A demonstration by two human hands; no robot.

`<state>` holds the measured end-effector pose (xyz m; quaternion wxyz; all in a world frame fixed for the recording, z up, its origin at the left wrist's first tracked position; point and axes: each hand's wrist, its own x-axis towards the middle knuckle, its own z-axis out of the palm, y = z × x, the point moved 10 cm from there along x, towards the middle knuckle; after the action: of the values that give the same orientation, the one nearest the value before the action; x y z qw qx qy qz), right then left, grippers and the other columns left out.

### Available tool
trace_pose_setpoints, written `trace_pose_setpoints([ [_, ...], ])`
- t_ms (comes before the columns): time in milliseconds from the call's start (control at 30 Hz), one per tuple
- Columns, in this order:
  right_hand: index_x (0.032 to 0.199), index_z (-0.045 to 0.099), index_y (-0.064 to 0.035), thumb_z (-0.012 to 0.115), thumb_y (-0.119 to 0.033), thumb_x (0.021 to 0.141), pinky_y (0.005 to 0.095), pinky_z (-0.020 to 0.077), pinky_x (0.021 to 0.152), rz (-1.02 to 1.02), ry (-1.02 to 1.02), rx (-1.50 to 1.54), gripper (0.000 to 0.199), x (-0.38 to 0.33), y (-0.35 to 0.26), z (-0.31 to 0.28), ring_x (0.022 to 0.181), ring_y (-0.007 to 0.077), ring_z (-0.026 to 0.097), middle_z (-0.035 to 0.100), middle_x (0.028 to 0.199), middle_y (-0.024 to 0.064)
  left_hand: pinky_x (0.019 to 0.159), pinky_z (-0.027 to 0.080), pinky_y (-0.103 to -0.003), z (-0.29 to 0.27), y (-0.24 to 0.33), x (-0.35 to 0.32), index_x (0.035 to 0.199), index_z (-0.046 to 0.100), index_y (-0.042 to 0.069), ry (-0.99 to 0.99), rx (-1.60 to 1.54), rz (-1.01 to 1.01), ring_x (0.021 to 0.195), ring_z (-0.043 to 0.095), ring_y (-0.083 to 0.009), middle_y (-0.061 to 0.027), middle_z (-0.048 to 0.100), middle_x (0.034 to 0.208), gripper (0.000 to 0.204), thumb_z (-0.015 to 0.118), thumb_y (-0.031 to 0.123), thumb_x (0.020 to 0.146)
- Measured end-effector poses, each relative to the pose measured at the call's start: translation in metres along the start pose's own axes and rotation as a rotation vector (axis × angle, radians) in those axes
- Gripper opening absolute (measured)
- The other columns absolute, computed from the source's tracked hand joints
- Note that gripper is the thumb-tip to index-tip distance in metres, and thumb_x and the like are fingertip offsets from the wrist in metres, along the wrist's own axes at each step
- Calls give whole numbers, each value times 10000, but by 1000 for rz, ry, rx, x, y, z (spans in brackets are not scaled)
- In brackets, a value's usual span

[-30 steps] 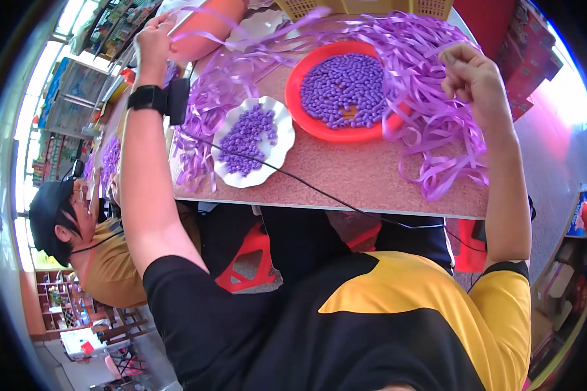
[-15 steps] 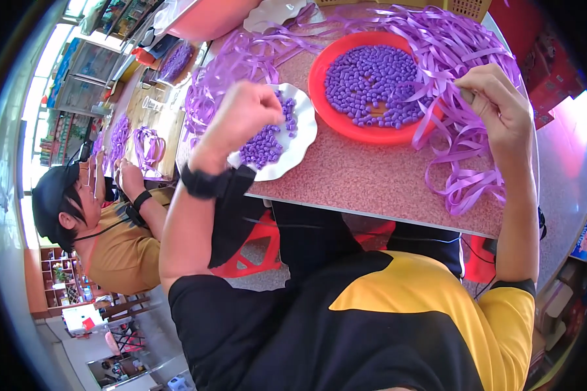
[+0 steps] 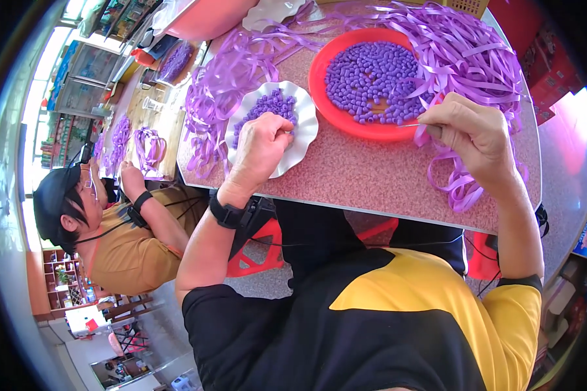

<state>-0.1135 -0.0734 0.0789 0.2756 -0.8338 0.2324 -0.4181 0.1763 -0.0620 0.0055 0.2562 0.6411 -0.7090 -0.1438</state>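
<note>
While right hand (image 3: 473, 133) pinches thin needle by red bead tray (image 3: 319, 91), left hand (image 3: 262, 146) has dropped from raised reach onto white scalloped dish (image 3: 300, 140) on desk (image 3: 365, 179), fingers curled closed over purple beads (image 3: 270, 107); picking resumes.

Speckled pink table (image 3: 372, 182), red stools (image 3: 254, 260) beneath, grey floor (image 3: 567, 150) (sunlit), perhaps shelves (image 3: 59, 280) behind

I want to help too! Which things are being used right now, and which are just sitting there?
In use: left hand in white scalloped dish of purple beads; right hand pinching a thin needle.
Lying about: red round plate, purple ribbon strips, wicker basket.
</note>
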Motion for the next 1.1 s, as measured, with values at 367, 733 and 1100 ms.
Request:
trace_pose_setpoints([
  [367, 964, 684, 14, 632, 64, 863, 258, 504, 633, 89, -20, 92, 125, 1, 1, 6, 709, 150, 654, 674, 816, 75, 656, 495, -380, 0, 6, -1, 830, 663, 4, 58, -15, 55, 719, 650, -295, -141, 653, 792, 87, 658, 13, 744],
  [733, 970, 698, 9, 641, 50, 872, 202, 471, 638, 89, -1, 143, 121, 27, -41, 17, 696, 74, 588, 686, 854, 33, 635, 468, -314, -1, 22, -2, 864, 654, 3, 46, 29, 186, 725, 618, -206, -102, 624, 803, 113, 640, -42, 762],
  [1100, 949, 693, 6, 643, 34, 877, 208, 467, 638, 254, 21, 298, 92, 19, -11, 36, 699, 52, 558, 650, 777, -2, 703, 495, -357, -9, 11, -9, 942, 695, 11, 11, -118, 145, 804, 635, -280, -116, 632, 849, 226, 634, -77, 744],
])
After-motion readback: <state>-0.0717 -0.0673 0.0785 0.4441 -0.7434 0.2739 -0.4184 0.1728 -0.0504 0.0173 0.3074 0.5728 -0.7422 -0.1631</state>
